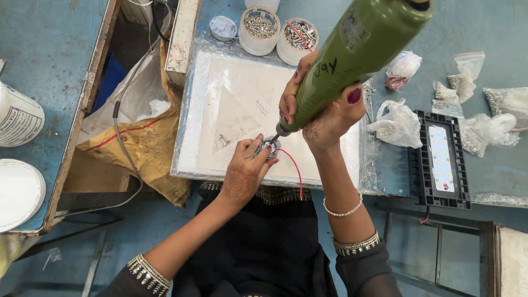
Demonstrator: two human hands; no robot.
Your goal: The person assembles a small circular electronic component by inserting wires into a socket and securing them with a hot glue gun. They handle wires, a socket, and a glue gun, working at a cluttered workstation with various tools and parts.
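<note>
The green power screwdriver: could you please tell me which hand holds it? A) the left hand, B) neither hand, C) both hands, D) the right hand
D: the right hand grips the green power screwdriver, while the left hand steadies a small metal part under its tip.

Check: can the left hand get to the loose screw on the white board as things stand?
Probably yes: the screw lies bare just beside the left hand, nothing between. But that hand is pinning the small part.

part (268, 146): mostly hidden by hands | screwdriver (352, 49) top: cut off by edge
</note>
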